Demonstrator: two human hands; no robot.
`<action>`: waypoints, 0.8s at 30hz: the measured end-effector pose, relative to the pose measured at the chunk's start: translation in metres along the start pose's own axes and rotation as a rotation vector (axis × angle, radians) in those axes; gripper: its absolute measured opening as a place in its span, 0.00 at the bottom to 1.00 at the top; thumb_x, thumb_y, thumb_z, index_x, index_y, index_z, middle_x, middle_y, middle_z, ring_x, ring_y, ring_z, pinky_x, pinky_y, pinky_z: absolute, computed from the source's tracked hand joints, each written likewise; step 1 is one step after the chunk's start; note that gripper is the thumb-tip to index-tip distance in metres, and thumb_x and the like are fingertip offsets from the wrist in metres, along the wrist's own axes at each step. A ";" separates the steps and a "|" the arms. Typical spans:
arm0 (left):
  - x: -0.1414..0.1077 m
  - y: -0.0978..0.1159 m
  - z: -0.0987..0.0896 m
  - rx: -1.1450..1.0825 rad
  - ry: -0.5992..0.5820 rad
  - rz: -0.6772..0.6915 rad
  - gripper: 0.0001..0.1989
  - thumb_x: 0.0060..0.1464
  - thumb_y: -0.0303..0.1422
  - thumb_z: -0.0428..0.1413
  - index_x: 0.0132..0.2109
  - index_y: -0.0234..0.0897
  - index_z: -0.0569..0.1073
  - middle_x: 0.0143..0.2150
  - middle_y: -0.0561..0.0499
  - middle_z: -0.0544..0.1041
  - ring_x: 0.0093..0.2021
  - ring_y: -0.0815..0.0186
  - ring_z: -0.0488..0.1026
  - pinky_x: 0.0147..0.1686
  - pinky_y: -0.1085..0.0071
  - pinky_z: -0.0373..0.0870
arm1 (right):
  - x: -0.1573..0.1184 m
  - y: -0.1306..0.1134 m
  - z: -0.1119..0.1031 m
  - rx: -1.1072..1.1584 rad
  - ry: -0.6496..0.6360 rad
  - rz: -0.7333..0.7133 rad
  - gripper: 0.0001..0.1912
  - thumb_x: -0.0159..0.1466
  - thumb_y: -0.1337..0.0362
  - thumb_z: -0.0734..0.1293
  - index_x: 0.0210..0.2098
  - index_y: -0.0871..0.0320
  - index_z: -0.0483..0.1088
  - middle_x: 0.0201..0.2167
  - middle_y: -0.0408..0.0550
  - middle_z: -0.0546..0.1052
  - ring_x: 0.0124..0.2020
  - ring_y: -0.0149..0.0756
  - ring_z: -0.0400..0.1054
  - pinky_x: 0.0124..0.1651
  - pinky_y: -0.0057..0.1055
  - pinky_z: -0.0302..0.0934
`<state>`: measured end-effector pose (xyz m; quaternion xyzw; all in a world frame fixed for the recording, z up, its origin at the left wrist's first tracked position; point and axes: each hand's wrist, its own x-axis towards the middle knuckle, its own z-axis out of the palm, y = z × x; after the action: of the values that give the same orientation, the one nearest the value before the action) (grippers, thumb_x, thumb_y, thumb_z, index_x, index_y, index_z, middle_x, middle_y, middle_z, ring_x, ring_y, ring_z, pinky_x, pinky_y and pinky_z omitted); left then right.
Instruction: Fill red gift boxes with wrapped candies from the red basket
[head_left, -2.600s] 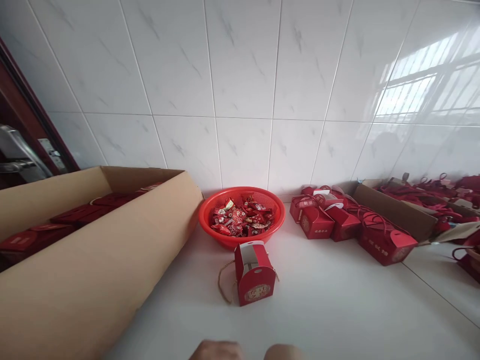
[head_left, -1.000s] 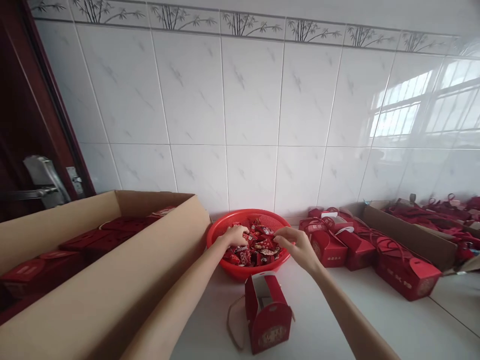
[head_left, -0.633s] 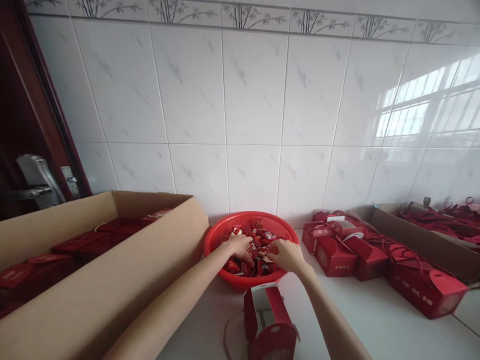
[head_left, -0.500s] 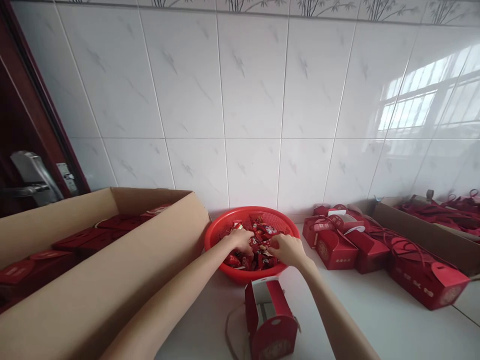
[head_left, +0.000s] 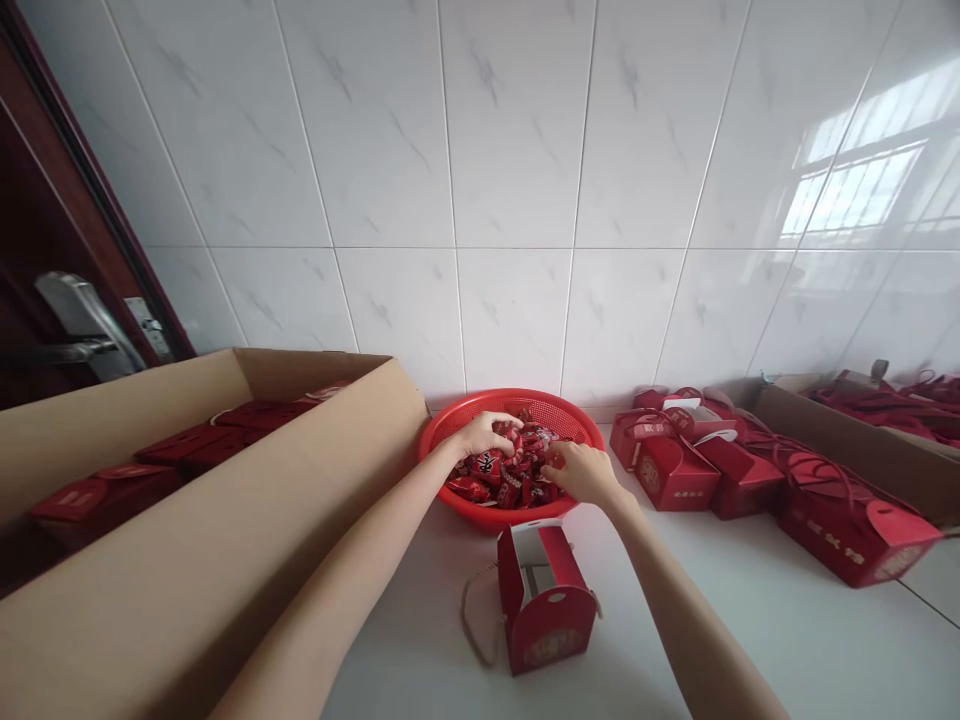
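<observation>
Both hands reach into a red plastic colander (head_left: 442, 497) of red-wrapped candies (head_left: 491, 468). At its left side, my left hand (head_left: 486, 436) curls its thumb and fingers around a red-and-white wrapped candy. My right hand (head_left: 583, 472) is at the right side, fingers bent together and pointing down into the pile; what they hold, if anything, is hidden. In front of the colander stands a red gift box (head_left: 551, 630), its top open and its inside pale, with a cord handle hanging to the left.
A large cardboard carton (head_left: 315, 500) holding red boxes fills the left side. Several closed red boxes (head_left: 679, 475) stand on the white surface (head_left: 720, 590) at right, beside another carton (head_left: 832, 440) with dark red items. A tiled wall (head_left: 517, 130) rises behind.
My left hand has lifted slightly and moved toward the back of the colander, showing more candies beneath it. My right hand stays near the right rim. The view has tilted down a little.
</observation>
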<state>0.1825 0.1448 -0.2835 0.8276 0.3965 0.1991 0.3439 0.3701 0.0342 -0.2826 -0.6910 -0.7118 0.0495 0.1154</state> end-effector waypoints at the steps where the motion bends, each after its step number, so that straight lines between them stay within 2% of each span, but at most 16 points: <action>1: -0.001 0.001 -0.001 -0.075 0.020 0.021 0.25 0.40 0.26 0.62 0.50 0.37 0.76 0.41 0.51 0.79 0.41 0.63 0.75 0.41 0.69 0.72 | 0.000 0.000 0.000 0.000 0.003 -0.003 0.11 0.64 0.57 0.63 0.43 0.52 0.73 0.41 0.47 0.81 0.43 0.43 0.74 0.35 0.31 0.54; 5: -0.004 0.005 -0.003 -0.398 0.013 0.073 0.26 0.38 0.26 0.65 0.50 0.38 0.77 0.42 0.51 0.79 0.42 0.63 0.75 0.45 0.66 0.73 | 0.000 0.002 0.001 0.004 0.004 -0.011 0.21 0.64 0.55 0.63 0.55 0.52 0.68 0.44 0.48 0.81 0.45 0.44 0.74 0.37 0.32 0.56; 7: -0.004 0.005 -0.002 -0.436 -0.010 0.078 0.27 0.39 0.27 0.65 0.51 0.37 0.76 0.44 0.50 0.79 0.44 0.62 0.75 0.46 0.64 0.73 | 0.000 0.002 0.000 0.005 -0.001 -0.009 0.25 0.65 0.54 0.63 0.59 0.52 0.64 0.44 0.48 0.81 0.46 0.45 0.74 0.38 0.32 0.57; 11: -0.001 0.002 0.000 -0.176 0.098 -0.005 0.30 0.40 0.31 0.68 0.53 0.36 0.75 0.53 0.45 0.77 0.53 0.57 0.73 0.55 0.63 0.69 | -0.001 0.001 -0.001 0.001 -0.009 0.001 0.26 0.66 0.53 0.63 0.62 0.53 0.63 0.45 0.50 0.81 0.48 0.45 0.73 0.40 0.32 0.58; 14: 0.001 -0.002 0.000 -0.038 0.182 -0.084 0.32 0.39 0.37 0.70 0.53 0.37 0.75 0.59 0.42 0.74 0.59 0.53 0.69 0.60 0.61 0.64 | -0.002 0.000 -0.002 -0.002 -0.013 0.002 0.26 0.65 0.54 0.63 0.61 0.53 0.64 0.46 0.50 0.80 0.49 0.45 0.73 0.40 0.32 0.58; 18: 0.000 -0.002 0.002 0.078 0.187 -0.094 0.24 0.51 0.46 0.61 0.52 0.37 0.76 0.53 0.44 0.78 0.52 0.57 0.74 0.53 0.65 0.69 | -0.002 0.000 -0.002 -0.011 -0.016 0.004 0.23 0.65 0.54 0.63 0.58 0.52 0.67 0.47 0.50 0.80 0.49 0.46 0.73 0.40 0.32 0.58; 21: 0.001 -0.002 0.003 0.142 0.170 -0.082 0.18 0.57 0.42 0.55 0.49 0.37 0.77 0.50 0.47 0.79 0.50 0.60 0.75 0.50 0.69 0.70 | -0.002 0.001 -0.001 -0.017 -0.009 0.006 0.21 0.65 0.54 0.63 0.56 0.51 0.68 0.47 0.50 0.80 0.48 0.45 0.73 0.40 0.32 0.58; 24: 0.002 -0.005 0.003 0.208 0.131 -0.103 0.14 0.54 0.34 0.55 0.46 0.37 0.79 0.48 0.48 0.81 0.49 0.60 0.75 0.48 0.70 0.70 | -0.002 0.001 -0.001 -0.017 -0.002 0.009 0.19 0.65 0.54 0.63 0.54 0.51 0.70 0.46 0.49 0.80 0.47 0.45 0.73 0.39 0.32 0.57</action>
<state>0.1832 0.1477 -0.2885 0.8225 0.4788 0.1927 0.2392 0.3711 0.0324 -0.2821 -0.6950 -0.7093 0.0450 0.1086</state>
